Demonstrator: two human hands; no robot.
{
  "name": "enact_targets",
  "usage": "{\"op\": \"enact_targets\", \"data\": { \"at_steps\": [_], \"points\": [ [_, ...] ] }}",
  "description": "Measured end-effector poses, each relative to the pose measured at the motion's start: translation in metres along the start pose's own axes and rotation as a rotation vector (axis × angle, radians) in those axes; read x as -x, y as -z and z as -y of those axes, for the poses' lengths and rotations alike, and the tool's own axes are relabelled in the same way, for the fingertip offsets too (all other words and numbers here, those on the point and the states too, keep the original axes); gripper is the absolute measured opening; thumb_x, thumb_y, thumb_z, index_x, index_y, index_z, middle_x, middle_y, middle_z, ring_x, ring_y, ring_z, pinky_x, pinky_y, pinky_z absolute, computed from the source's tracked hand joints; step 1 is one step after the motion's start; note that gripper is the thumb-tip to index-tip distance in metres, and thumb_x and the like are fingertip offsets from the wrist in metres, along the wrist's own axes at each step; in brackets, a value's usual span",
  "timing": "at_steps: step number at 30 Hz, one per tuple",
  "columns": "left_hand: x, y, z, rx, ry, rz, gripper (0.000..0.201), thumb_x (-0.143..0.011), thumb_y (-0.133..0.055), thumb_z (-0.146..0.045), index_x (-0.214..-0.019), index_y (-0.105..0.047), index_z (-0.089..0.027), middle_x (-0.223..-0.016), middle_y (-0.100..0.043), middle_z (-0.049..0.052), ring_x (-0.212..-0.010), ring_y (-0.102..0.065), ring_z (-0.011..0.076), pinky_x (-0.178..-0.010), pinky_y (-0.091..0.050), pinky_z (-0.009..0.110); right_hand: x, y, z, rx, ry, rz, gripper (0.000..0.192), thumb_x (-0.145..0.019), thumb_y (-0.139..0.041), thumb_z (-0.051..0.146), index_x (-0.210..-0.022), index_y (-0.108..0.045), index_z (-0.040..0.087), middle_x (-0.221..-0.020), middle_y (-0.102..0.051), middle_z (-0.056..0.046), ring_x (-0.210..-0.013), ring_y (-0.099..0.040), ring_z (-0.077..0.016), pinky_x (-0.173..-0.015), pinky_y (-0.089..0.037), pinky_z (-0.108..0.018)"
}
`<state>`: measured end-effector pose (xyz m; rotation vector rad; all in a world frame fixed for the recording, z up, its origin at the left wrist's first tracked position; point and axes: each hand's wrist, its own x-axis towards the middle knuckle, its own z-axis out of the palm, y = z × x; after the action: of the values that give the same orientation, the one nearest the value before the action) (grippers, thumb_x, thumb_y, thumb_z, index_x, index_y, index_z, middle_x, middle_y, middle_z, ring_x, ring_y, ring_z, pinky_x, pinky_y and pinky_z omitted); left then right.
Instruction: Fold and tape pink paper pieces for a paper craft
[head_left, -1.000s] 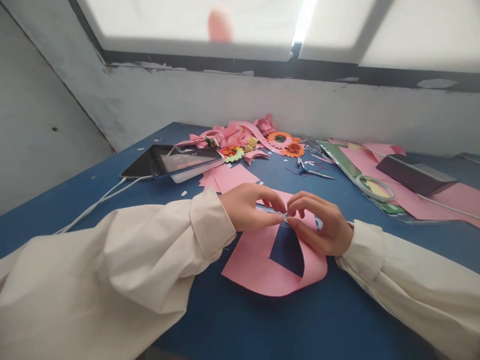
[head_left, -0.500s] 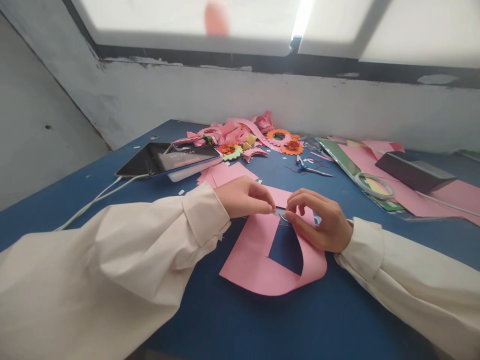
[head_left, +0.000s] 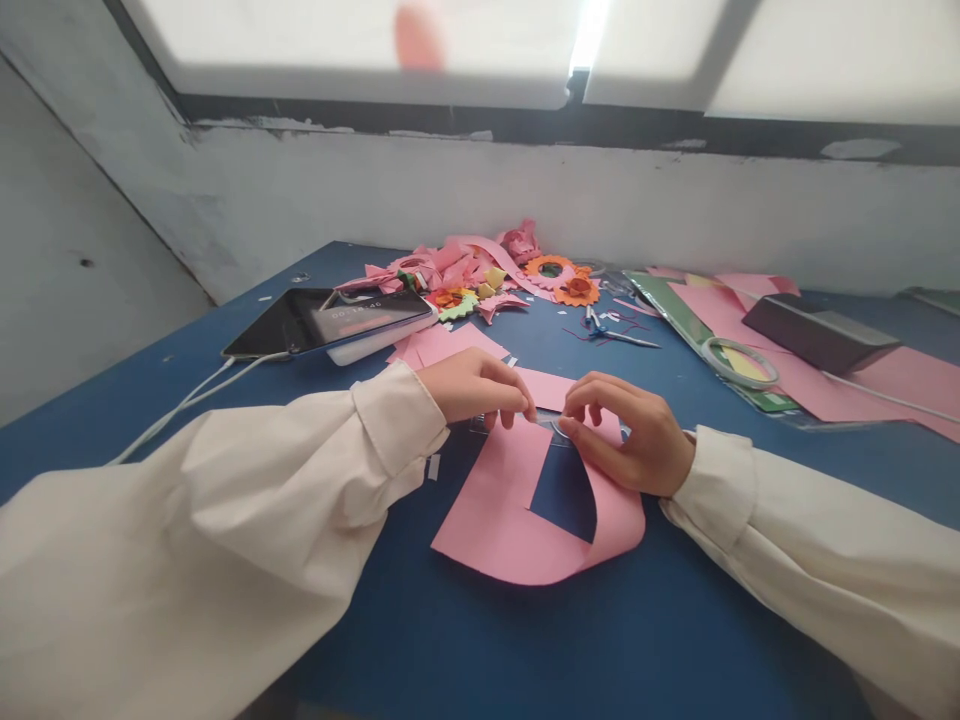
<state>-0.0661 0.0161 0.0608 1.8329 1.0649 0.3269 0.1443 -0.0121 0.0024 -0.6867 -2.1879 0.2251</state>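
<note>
A pink paper sheet [head_left: 502, 525] with a cut-out window lies on the blue table [head_left: 480, 640] in front of me. My left hand [head_left: 472, 388] and my right hand [head_left: 630, 440] meet over its far edge. Both pinch a small clear strip, probably tape [head_left: 550, 424], between their fingertips, just above the pink paper. White sleeves cover both arms to the wrists.
A phone [head_left: 330, 320] on a white charger with a cable lies back left. Behind it is a heap of pink scraps and orange paper flowers [head_left: 555, 270]. Scissors [head_left: 611, 330], a tape roll [head_left: 739, 362], a dark box [head_left: 817, 335] and pink sheets lie back right.
My view has drifted slightly; both hands have shifted a little left and nearer, and the left fingers have curled tighter on the clear strip.
</note>
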Motion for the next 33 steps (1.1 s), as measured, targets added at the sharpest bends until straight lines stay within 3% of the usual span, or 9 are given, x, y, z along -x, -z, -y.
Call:
{"op": "enact_targets", "data": {
  "at_steps": [4,10,14,19,22,27,33],
  "points": [
    [0.001,0.002,-0.003,-0.005,0.033,-0.008,0.019,-0.068,-0.054,-0.025,-0.066,-0.072,-0.021,-0.054,-0.059,-0.002,-0.051,-0.053,0.0090,-0.042,-0.030,0.017,0.000,0.000,0.000,-0.026,-0.015,0.001,0.004,-0.083,-0.056,0.016,-0.084,-0.053,0.018,-0.075,-0.057,-0.002,-0.063,-0.048,-0.0093,-0.055,-0.043,-0.024],
    [0.006,0.001,-0.005,-0.007,0.068,0.018,0.011,-0.069,-0.062,-0.027,-0.067,-0.071,-0.021,-0.055,-0.060,-0.003,-0.049,-0.054,0.0085,-0.051,-0.041,0.019,-0.003,0.005,-0.002,-0.167,-0.063,0.104,0.010,-0.085,-0.057,0.027,-0.089,-0.055,0.018,-0.083,-0.057,-0.004,-0.072,-0.051,-0.0116,-0.061,-0.046,-0.026],
    [0.015,0.000,-0.010,0.001,0.122,0.066,0.009,-0.071,-0.066,-0.028,-0.069,-0.071,-0.021,-0.054,-0.061,-0.004,-0.044,-0.053,0.0073,-0.049,-0.040,0.018,-0.005,0.007,-0.002,-0.223,-0.142,0.173,0.017,-0.090,-0.049,0.034,-0.089,-0.056,0.018,-0.085,-0.058,-0.004,-0.076,-0.053,-0.0122,-0.066,-0.047,-0.027],
    [0.021,0.003,-0.012,0.108,0.285,0.158,0.020,-0.068,-0.069,-0.035,-0.071,-0.069,-0.014,-0.066,-0.070,0.002,-0.044,-0.058,0.0092,-0.038,-0.024,0.018,-0.014,0.008,0.005,-0.168,-0.216,0.249,0.020,-0.092,-0.046,0.028,-0.079,-0.056,0.018,-0.077,-0.056,-0.002,-0.071,-0.050,-0.0108,-0.066,-0.043,-0.025],
    [0.021,0.003,-0.009,0.202,0.353,0.219,0.034,-0.061,-0.076,-0.041,-0.077,-0.068,-0.012,-0.078,-0.073,0.007,-0.052,-0.063,0.0118,-0.039,-0.023,0.018,-0.023,0.006,0.007,-0.114,-0.218,0.309,0.020,-0.091,-0.047,0.026,-0.075,-0.055,0.017,-0.075,-0.055,-0.002,-0.073,-0.048,-0.0118,-0.067,-0.040,-0.026],
    [0.016,0.001,-0.003,0.236,0.432,0.248,0.040,-0.058,-0.078,-0.046,-0.071,-0.064,-0.011,-0.071,-0.072,0.008,-0.048,-0.062,0.0122,-0.037,-0.019,0.020,-0.030,-0.005,0.002,-0.041,-0.165,0.408,0.016,-0.087,-0.047,0.020,-0.073,-0.052,0.017,-0.076,-0.053,-0.002,-0.075,-0.045,-0.0133,-0.073,-0.036,-0.030],
    [0.011,-0.002,0.001,0.153,0.464,0.196,0.041,-0.058,-0.077,-0.049,-0.065,-0.060,-0.011,-0.066,-0.071,0.006,-0.043,-0.059,0.0112,-0.035,-0.021,0.020,-0.021,-0.014,-0.002,0.049,-0.154,0.400,0.014,-0.088,-0.044,0.021,-0.076,-0.050,0.016,-0.081,-0.054,-0.003,-0.081,-0.046,-0.0148,-0.076,-0.031,-0.033]
  ]
}}
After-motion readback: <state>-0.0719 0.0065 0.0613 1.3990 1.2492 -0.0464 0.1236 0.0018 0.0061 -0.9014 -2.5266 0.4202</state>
